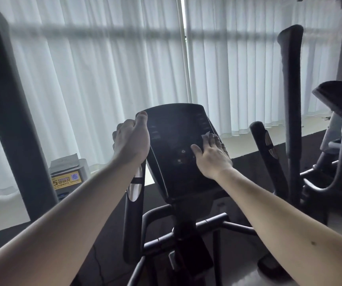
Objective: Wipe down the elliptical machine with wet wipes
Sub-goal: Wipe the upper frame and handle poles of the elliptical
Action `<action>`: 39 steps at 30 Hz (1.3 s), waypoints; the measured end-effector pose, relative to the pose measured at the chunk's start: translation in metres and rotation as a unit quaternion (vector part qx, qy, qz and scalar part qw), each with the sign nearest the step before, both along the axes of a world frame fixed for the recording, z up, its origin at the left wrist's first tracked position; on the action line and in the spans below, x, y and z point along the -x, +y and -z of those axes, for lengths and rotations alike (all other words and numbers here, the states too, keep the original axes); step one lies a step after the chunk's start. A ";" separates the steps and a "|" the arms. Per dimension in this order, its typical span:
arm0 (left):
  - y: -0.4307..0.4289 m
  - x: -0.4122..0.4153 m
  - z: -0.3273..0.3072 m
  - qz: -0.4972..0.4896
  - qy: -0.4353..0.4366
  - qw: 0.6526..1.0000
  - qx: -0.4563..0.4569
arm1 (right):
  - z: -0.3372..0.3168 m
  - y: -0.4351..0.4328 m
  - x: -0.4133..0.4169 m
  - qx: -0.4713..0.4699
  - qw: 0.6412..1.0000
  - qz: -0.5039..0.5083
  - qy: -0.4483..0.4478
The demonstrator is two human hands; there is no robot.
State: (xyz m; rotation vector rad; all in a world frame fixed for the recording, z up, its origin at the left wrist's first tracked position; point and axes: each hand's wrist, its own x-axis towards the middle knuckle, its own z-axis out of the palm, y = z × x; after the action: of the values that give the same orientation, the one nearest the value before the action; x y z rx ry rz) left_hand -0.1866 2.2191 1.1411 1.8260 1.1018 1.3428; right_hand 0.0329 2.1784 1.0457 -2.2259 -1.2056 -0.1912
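Observation:
The elliptical machine's black console (174, 149) stands in the middle of the view, tilted toward me. My right hand (212, 154) lies flat on the console's right side, fingers straight, pressing a pale wet wipe (206, 135) whose edge shows beyond the fingertips. My left hand (132, 139) grips the console's upper left edge, thumb on top and fingers curled behind it. Below the left hand, the left handlebar (134, 207), black with a silver sensor patch, runs downward. The machine's frame tubes (186, 230) cross under the console.
A tall dark moving arm (7, 104) rises at the left and another (291, 104) at the right, with a shorter grip (266, 149) beside it. A second exercise machine (339, 141) stands at far right. A grey box with a yellow label (68, 175) sits by the white curtains (104, 69).

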 end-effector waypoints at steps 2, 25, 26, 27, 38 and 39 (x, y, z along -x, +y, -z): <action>0.001 0.000 0.000 0.000 0.004 1.000 -0.005 | -0.005 0.005 0.020 0.005 1.000 -0.008 -0.010; 0.000 0.003 0.003 0.022 0.014 0.999 -0.022 | 0.010 -0.011 0.055 0.065 0.997 0.000 -0.040; 0.000 0.003 0.003 0.022 0.015 0.999 -0.021 | 0.013 -0.012 0.074 0.068 0.995 -0.029 -0.066; 0.000 0.003 0.003 0.022 0.015 0.999 -0.022 | 0.016 -0.015 0.092 0.071 0.992 -0.059 -0.091; -0.002 0.004 0.004 0.028 0.019 0.999 -0.033 | 0.008 -0.026 0.038 0.099 0.995 0.003 -0.031; -0.002 0.004 0.004 0.027 0.021 0.999 -0.036 | 0.005 -0.027 0.025 0.104 0.994 0.029 -0.007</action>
State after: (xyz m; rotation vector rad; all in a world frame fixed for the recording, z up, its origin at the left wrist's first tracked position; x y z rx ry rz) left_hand -0.1910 2.2167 1.1369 1.9308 1.0311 1.3331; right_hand 0.0082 2.1509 1.0409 -2.4444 -1.2169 -0.1070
